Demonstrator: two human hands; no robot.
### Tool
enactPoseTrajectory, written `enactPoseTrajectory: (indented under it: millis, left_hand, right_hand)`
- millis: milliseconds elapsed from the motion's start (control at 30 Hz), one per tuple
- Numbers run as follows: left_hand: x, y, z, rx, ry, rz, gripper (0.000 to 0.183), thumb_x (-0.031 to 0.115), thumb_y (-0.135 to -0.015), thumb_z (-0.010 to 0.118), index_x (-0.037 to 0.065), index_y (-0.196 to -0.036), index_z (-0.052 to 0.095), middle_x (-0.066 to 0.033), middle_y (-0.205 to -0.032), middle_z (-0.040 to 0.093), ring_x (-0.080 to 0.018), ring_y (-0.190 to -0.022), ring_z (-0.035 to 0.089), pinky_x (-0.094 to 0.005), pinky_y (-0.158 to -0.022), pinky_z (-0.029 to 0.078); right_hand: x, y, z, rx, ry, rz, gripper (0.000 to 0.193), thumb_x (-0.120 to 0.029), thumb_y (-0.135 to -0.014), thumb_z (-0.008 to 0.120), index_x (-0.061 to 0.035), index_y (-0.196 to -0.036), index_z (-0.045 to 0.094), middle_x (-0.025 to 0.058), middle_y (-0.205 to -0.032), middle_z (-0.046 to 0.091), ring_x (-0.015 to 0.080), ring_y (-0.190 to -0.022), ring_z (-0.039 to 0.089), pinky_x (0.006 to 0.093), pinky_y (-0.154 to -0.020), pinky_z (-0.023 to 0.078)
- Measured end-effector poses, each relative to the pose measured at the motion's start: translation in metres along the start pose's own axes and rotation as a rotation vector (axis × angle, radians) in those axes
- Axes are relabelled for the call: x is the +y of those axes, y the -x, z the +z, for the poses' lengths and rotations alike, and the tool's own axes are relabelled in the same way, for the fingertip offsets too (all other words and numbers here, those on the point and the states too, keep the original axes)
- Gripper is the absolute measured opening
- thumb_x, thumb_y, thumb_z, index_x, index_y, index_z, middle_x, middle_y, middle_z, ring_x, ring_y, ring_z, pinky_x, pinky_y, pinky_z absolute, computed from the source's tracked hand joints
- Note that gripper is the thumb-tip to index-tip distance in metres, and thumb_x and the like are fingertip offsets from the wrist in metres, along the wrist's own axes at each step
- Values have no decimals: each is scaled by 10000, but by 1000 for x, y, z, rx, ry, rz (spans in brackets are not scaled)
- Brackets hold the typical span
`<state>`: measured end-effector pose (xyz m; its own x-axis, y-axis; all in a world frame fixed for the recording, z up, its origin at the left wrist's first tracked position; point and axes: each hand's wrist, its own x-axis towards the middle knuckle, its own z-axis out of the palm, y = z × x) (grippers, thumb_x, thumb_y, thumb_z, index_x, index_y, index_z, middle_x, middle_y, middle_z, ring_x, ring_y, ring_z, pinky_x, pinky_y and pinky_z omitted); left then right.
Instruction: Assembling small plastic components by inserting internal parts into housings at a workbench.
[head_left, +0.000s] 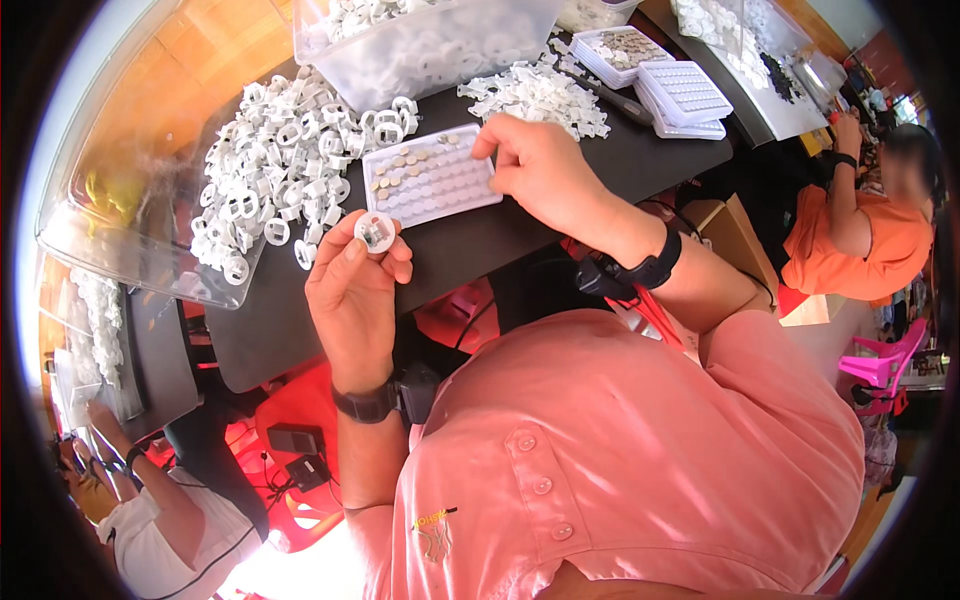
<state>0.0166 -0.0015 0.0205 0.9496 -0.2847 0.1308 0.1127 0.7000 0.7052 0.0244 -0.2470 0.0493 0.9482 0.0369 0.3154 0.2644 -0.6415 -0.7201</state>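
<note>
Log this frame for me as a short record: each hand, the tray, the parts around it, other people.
Left hand: holds a white round part at the fingertips
Right hand: at the tray's right end; whether it grips anything is unclear
Tray: white, many small pockets; small discs mostly toward the left
Left of tray: heap of white ring-shaped parts
Beyond tray: pile of small white pieces, translucent bin
Surface: dark table
Others: person in orange, right

We're working in small-parts assembly workshop: white plastic rings (275, 160) lying heaped at ten o'clock, co-workers, orange-shirted (860, 245) and white-shirted (160, 540), flanking us at three, eight.
</note>
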Motion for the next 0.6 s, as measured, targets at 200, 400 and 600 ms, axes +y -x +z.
enactPoseTrajectory:
  millis: [200, 400, 600]
  left_hand:
    - [6, -7, -2, 35, -74, 77, 312, 123, -964, 579, -41, -1230, 584, -185, -1065, 656, -237, -867, 626, -330, -709, 466]
    - [6, -1, -10, 68, -46, 90, 317, 128, -961, 583, -37, -1233, 578, -182, -1067, 651, -240, -874, 621, -336, -731, 460]
    - [3, 9, -3, 43, -35, 76, 301, 116, -958, 578, -55, -1206, 594, -184, -1050, 668, -249, -857, 642, -350, -718, 484]
  right_hand:
    - [0, 7, 8, 69, -59, 47, 221, -17, -786, 653, -22, -1005, 623, 52, -632, 605, 153, -566, 555, 314, -562, 428]
    - [8, -13, 19, 10, 18, -51, 254, -17, -778, 651, -29, -1032, 626, 52, -653, 596, 171, -596, 572, 327, -578, 440]
    - [9, -12, 17, -7, -26, 29, 288, -8, -748, 650, -45, -1032, 631, 75, -644, 599, 192, -591, 589, 332, -579, 443]
